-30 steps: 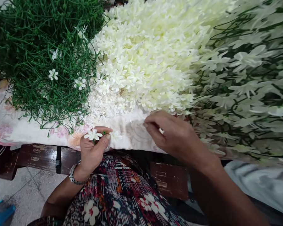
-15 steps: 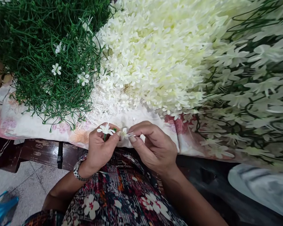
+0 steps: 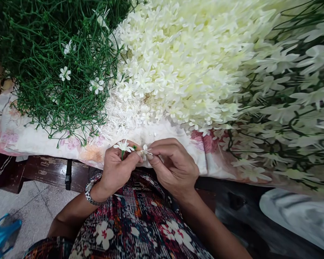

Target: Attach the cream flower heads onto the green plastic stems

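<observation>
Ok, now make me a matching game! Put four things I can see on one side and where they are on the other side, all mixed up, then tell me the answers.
Things:
1. watch
2. small white flower
3. pile of green stems
4. blue plastic thing

Places:
A. beside the cream flower pile, on its left
B. bottom left corner of the picture
C. at the fingertips of the left hand and right hand
D. around the left wrist

Right pairs: 1-D, 2-C, 3-A, 4-B
</observation>
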`<action>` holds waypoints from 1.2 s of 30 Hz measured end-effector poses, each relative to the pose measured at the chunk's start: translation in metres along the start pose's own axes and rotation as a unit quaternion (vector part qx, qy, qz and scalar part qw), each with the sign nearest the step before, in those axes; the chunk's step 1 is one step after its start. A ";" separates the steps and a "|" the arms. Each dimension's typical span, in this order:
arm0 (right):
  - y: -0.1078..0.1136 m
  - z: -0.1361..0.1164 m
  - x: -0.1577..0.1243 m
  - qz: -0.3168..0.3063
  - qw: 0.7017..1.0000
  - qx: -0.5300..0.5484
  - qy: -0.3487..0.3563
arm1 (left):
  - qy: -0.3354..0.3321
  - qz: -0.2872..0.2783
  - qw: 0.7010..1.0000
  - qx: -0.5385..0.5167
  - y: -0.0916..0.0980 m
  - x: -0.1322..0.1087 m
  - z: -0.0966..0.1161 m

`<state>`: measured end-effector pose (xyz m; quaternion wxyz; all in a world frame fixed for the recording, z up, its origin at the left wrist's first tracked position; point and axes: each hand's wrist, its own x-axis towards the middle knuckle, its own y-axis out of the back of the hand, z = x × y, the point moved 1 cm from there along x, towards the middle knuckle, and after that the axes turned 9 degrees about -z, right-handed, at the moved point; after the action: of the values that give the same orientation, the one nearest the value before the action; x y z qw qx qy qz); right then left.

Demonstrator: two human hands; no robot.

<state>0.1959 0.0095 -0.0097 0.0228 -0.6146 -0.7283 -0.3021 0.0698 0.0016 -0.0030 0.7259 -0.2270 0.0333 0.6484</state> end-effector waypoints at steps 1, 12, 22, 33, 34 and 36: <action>0.001 -0.001 0.000 -0.002 1.000 -0.010 0.000 | -0.002 -0.001 1.000 -0.010 0.000 0.000 -0.001; 0.001 -0.004 -0.001 -0.010 0.991 -0.121 0.060 | -0.007 -0.014 0.999 -0.038 0.003 -0.002 -0.001; 0.001 -0.005 -0.002 -0.028 0.988 -0.129 0.077 | -0.087 -0.036 0.995 0.042 0.003 -0.006 0.001; 0.006 -0.005 -0.007 -0.030 0.997 -0.051 0.041 | -0.119 -0.087 0.987 0.055 0.003 -0.006 0.002; 0.007 -0.005 -0.007 -0.032 0.997 -0.062 0.038 | -0.122 -0.087 0.987 0.060 0.003 -0.006 0.002; 0.008 -0.005 -0.007 -0.048 0.994 -0.089 0.045 | -0.136 -0.092 0.984 0.073 0.003 -0.006 0.003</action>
<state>0.2034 0.0019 -0.0049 -0.0133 -0.5643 -0.7256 -0.3936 0.0652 -0.0025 0.0007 0.7950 -0.0852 -0.0399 0.5993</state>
